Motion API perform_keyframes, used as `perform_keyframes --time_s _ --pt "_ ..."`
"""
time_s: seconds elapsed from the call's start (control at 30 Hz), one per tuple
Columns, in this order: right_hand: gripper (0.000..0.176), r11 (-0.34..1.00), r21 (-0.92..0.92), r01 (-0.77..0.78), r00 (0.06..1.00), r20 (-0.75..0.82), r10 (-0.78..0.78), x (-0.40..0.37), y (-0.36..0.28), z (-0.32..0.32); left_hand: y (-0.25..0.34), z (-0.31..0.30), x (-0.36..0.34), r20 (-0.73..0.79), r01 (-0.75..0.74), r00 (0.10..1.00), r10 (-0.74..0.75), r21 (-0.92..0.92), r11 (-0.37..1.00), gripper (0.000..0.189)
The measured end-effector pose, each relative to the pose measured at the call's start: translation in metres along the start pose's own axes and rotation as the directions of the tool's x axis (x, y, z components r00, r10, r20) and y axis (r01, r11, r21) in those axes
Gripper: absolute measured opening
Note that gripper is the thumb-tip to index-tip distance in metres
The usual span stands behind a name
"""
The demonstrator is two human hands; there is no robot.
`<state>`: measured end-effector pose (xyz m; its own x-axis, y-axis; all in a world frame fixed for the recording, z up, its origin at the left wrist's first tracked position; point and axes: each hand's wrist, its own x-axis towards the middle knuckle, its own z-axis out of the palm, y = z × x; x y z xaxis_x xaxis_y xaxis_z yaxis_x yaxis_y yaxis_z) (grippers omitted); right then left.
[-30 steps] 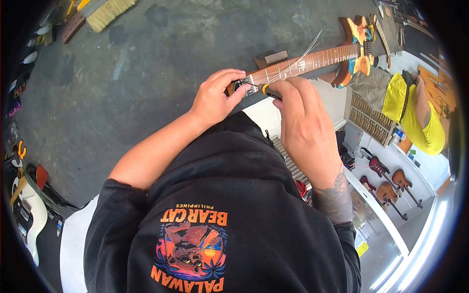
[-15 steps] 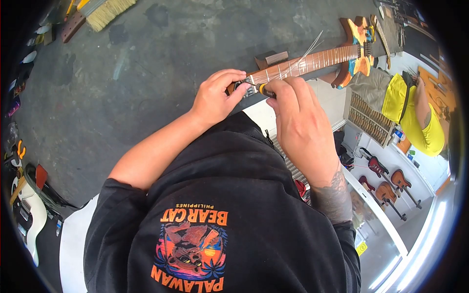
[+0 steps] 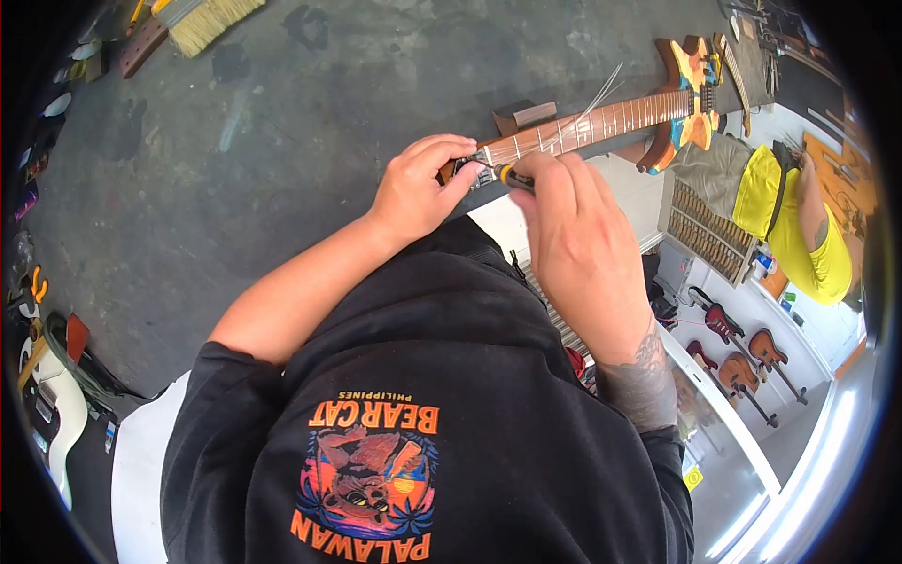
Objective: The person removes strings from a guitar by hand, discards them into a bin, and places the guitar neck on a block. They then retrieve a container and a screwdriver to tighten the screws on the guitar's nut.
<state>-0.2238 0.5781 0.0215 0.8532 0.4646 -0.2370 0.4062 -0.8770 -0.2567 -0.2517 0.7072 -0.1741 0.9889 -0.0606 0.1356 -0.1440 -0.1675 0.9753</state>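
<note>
An electric guitar lies across the bench, its colourful body at the upper right and its headstock towards me. My left hand holds the headstock end, thumb on the near side and fingers over the far side; most of the headstock is hidden beneath it. A screwdriver with a yellow and black handle is gripped in my right hand. Its thin shaft points at the metal nut area, close to my left thumb. Loose strings stick up above the fretboard.
A dark block sits beside the neck on the grey bench. A brush lies at the upper left, with pliers at the left edge. At right is a person in a yellow shirt; guitars hang beyond.
Both hands stay almost where they were at the headstock, and the screwdriver remains in my right hand. The view has shifted very slightly.
</note>
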Motion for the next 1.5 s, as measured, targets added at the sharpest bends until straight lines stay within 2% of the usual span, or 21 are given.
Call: perform_keyframes --time_s 0.13,0.23,0.33,0.47,0.53,0.63,0.77,0.87,0.93,1.03,1.07,1.17,1.2,1.23,1.3,1.33,1.37,1.4,1.43,1.5 --pt "0.022 0.999 -0.026 -0.04 0.997 0.071 0.041 0.004 0.0 0.0 0.002 -0.001 0.001 0.011 0.011 1.0 -0.011 -0.014 1.0 0.02" --pt "0.026 0.996 -0.052 0.075 0.996 0.047 -0.072 0.007 0.001 -0.003 0.0 -0.001 0.001 0.005 -0.002 1.0 0.002 -0.006 1.0 0.021" --pt "0.022 0.956 -0.071 0.286 0.957 -0.022 -0.288 0.01 0.007 0.001 0.0 0.001 -0.001 0.012 0.019 1.0 -0.018 -0.031 0.999 0.021" --pt "0.016 0.935 -0.016 0.354 0.933 -0.054 -0.355 0.014 0.014 0.001 -0.001 -0.001 0.001 0.001 -0.044 0.999 0.044 -0.009 0.999 0.023" --pt "0.014 0.914 0.007 0.406 0.911 -0.086 -0.404 0.015 0.019 0.005 0.002 -0.001 0.0 0.008 0.014 1.0 -0.014 -0.033 0.999 0.022" --pt "0.009 0.911 0.088 0.403 0.908 -0.167 -0.385 0.012 0.028 0.015 0.002 0.001 0.0 0.01 0.024 1.0 -0.024 -0.02 1.0 0.022" --pt "0.014 0.948 0.075 0.308 0.94 -0.175 -0.292 -0.008 0.021 -0.013 0.004 -0.001 0.0 0.041 0.046 0.998 -0.046 0.0 0.999 0.026" --pt "0.022 0.978 0.085 0.19 0.952 -0.261 -0.162 -0.026 0.031 -0.036 0.016 -0.006 0.005 0.132 0.138 0.981 -0.145 0.059 0.989 0.042" --pt "0.025 0.99 0.102 0.093 0.946 -0.318 -0.056 -0.044 0.049 -0.038 0.019 -0.008 0.006 0.176 0.082 0.979 -0.103 0.121 0.989 0.059" --pt "0.023 0.856 0.5 -0.131 0.906 -0.29 0.309 -0.082 0.068 -0.023 0.036 -0.015 0.009 0.236 -0.043 0.972 0.003 0.165 0.985 0.079" --pt "0.021 0.783 0.604 -0.148 0.905 -0.237 0.353 -0.089 0.069 -0.019 0.048 -0.018 0.01 0.256 -0.09 0.966 0.044 0.172 0.981 0.085" --pt "0.017 0.831 0.553 -0.055 0.982 -0.122 0.146 -0.091 0.059 -0.014 0.094 -0.024 0.013 0.416 -0.315 0.88 0.23 0.146 0.938 0.088" --pt "0.018 0.813 0.583 -0.008 0.989 -0.115 0.092 -0.088 0.053 -0.009 0.105 -0.023 0.011 0.503 -0.37 0.823 0.263 0.124 0.921 0.078" --pt "0.02 0.791 0.611 0.041 0.994 -0.109 0.032 -0.084 0.049 -0.004 0.109 -0.021 0.009 0.577 -0.381 0.777 0.253 0.11 0.918 0.059" --pt "0.031 0.754 0.655 0.042 0.996 -0.089 0.022 -0.073 0.05 -0.001 0.122 -0.02 0.002 0.584 -0.097 0.807 -0.087 0.276 0.956 0.038" --pt "0.036 0.734 0.677 0.047 0.997 -0.077 0.008 -0.066 0.055 -0.002 0.122 -0.021 -0.002 0.511 -0.054 0.85 -0.125 0.322 0.945 0.034" --pt "0.051 0.767 0.626 0.142 0.985 -0.167 -0.046 -0.057 0.069 0.004 0.118 -0.023 -0.008 0.433 -0.003 0.886 -0.166 0.364 0.931 0.031" --pt "0.05 0.883 0.426 0.198 0.97 -0.217 -0.112 -0.046 0.091 0.013 0.113 -0.026 -0.016 0.347 0.056 0.915 -0.208 0.401 0.914 0.029" --pt "0.05 0.948 0.202 0.247 0.948 -0.254 -0.193 -0.035 0.116 0.023 0.107 -0.031 -0.026 0.259 0.066 0.948 -0.184 0.406 0.911 0.023" --pt "0.044 0.936 0.044 0.35 0.913 -0.238 -0.33 -0.013 0.153 0.046 0.106 -0.033 -0.046 0.025 0.338 0.926 -0.377 0.391 0.856 0.018"
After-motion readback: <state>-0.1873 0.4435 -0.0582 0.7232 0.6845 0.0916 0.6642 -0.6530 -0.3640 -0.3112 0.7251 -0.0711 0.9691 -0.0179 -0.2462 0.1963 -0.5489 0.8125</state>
